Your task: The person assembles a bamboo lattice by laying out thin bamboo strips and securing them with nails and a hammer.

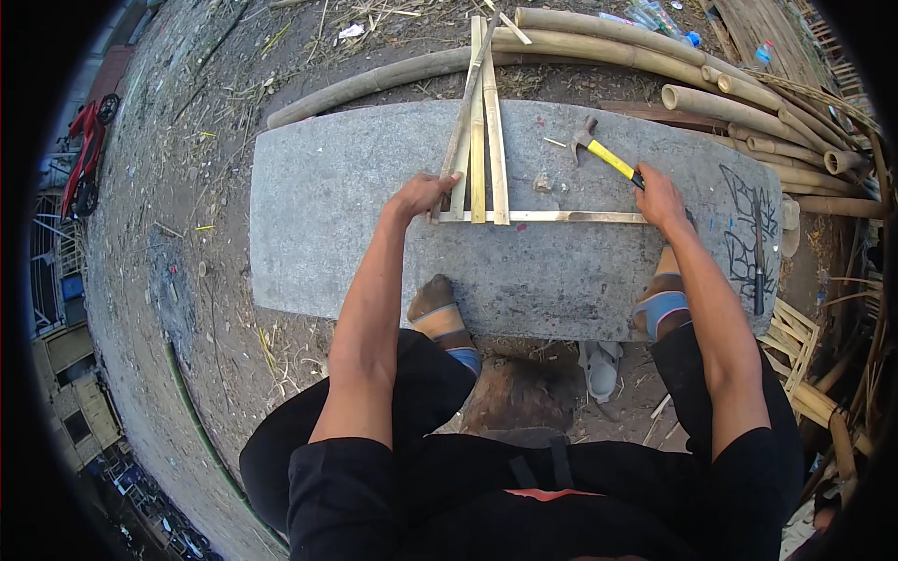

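Observation:
A claw hammer (610,159) with a yellow shaft and dark grip is in my right hand (660,198), its fingers wrapped round the handle end and its head pointing away to the left. My left hand (426,194) is closed on the near end of a thin dark bamboo strip (460,126). Beside that strip, several pale bamboo slats (493,140) run away from me, close together at the far end and spread at the near end. Their near ends meet a crosswise bamboo slat (571,217), which lies between my two hands.
All this lies on a grey slab (327,206), with my feet on its near edge. A small stone (543,181) and a long dark blade-like tool (759,252) rest there too. Bamboo poles (608,51) are piled behind. A slatted bamboo frame (790,341) stands at right.

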A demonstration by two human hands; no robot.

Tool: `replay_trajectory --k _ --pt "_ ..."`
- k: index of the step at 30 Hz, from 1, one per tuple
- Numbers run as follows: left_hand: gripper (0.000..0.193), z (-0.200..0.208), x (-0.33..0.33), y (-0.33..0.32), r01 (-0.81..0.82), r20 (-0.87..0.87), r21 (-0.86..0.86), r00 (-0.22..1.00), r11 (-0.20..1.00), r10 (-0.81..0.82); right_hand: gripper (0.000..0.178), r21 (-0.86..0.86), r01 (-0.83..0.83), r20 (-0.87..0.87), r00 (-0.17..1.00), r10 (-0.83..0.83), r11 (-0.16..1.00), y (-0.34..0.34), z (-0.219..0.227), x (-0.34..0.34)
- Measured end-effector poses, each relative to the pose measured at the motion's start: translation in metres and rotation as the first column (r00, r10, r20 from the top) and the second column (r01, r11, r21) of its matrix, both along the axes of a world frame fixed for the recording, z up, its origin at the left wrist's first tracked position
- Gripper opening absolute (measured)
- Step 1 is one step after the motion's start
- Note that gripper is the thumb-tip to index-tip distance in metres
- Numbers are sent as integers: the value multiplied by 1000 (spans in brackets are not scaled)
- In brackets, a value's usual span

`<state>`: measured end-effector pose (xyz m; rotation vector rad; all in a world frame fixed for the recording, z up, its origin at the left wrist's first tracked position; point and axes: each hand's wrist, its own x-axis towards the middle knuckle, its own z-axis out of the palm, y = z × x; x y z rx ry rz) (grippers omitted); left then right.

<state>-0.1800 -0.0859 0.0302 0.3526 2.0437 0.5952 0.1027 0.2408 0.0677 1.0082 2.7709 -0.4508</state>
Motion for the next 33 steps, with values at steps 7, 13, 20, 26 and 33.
replay_trajectory --k 7,13,20,26,33 --pt "53 22 6 -1 -95 129 54 988 994 87 35 303 -42 -76 995 68 952 -11 -5 -5" --pt "47 32 7 3 -102 206 28 974 994 94 40 46 -419 -250 874 416 907 -51 0 -19" --pt "41 28 5 -3 -183 238 113 959 977 152 37 -303 -350 -148 936 319 886 -86 -15 -24" --pt "30 26 1 -15 -488 317 175 850 855 421 34 -316 -279 -311 933 178 907 -94 -22 -21" --pt "33 36 -9 -19 -482 323 175 852 858 413 33 -328 -280 -434 893 120 902 -102 -12 -25"
